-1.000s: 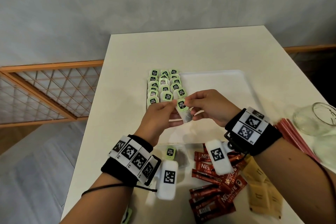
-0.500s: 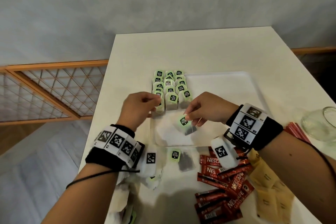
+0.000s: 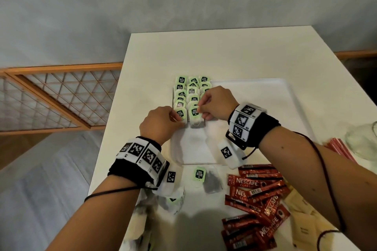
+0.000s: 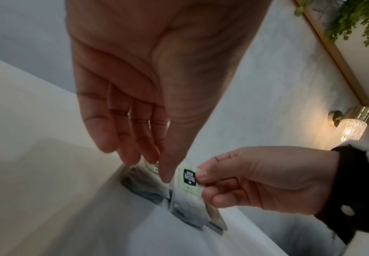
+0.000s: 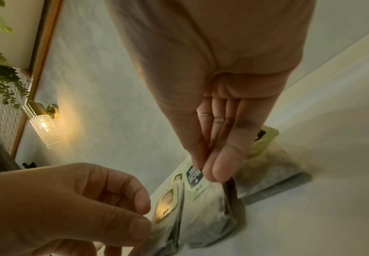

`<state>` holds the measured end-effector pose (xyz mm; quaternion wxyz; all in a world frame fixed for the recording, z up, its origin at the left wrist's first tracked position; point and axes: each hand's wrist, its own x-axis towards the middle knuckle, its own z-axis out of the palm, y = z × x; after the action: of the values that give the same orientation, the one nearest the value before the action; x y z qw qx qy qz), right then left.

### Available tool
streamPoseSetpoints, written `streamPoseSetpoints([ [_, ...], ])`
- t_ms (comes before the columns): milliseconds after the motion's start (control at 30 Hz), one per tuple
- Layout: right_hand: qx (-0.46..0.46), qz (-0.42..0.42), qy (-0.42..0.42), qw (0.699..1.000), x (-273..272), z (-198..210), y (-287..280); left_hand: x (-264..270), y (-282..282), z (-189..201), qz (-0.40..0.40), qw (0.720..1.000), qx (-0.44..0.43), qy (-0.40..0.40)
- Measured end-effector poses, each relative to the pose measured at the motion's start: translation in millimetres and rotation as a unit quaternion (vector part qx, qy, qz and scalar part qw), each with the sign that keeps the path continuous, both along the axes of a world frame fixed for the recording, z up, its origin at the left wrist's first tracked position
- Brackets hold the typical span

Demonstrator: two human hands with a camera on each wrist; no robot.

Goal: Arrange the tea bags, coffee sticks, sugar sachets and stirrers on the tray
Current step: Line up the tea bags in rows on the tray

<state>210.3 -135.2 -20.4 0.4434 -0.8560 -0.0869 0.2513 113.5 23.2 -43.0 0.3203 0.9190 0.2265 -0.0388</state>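
Since half a second ago, the right hand [image 3: 216,104] has carried its tea bag [image 3: 194,116] from over the bare part of the tray [image 3: 265,96] to the near end of the rows of tea bags [image 3: 191,89]. Thumb and forefinger pinch its green tag [image 4: 189,176]. The left hand [image 3: 161,124] touches the neighbouring bag [image 3: 180,113]; whether it grips cannot be told. Coffee sticks [image 3: 257,191], sugar sachets [image 3: 302,220] and stirrers [image 3: 338,147] lie on the table [image 3: 224,51].

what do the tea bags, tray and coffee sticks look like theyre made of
Tea bags: thin, translucent filter paper, it seems; dark leaves show through.
Tray: smooth white with a rounded raised rim, probably plastic.
Coffee sticks: glossy red printed film or foil, with highlights along their creases.
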Motion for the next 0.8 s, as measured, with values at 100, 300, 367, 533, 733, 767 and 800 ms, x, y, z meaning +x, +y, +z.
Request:
streamPoseSetpoints([
  [100,0.015,-0.008,0.006,1.0,0,0,-1,0,-2,0,-0.005,1.0,0.025,0.003],
  [300,0.011,-0.07,-0.004,0.998,14,3,-33,-1,-1,4,-0.016,0.996,0.043,0.074],
  [367,-0.036,-0.058,0.015,0.998,13,1,-40,0,-2,5,-0.012,0.995,0.046,0.084],
  [533,-0.057,-0.022,0.056,0.997,6,-6,-37,4,-6,6,-0.018,0.995,0.04,0.093],
  [733,-0.075,-0.018,-0.002,0.997,-4,4,-49,-1,-2,14,-0.033,0.997,0.026,0.07],
  [767,-0.07,-0.011,-0.015,0.997,-11,5,-54,-6,-4,18,-0.044,0.997,0.022,0.059],
  [800,-0.061,0.003,-0.02,0.998,-19,6,-59,-12,-5,21,-0.057,0.997,0.018,0.052],
])
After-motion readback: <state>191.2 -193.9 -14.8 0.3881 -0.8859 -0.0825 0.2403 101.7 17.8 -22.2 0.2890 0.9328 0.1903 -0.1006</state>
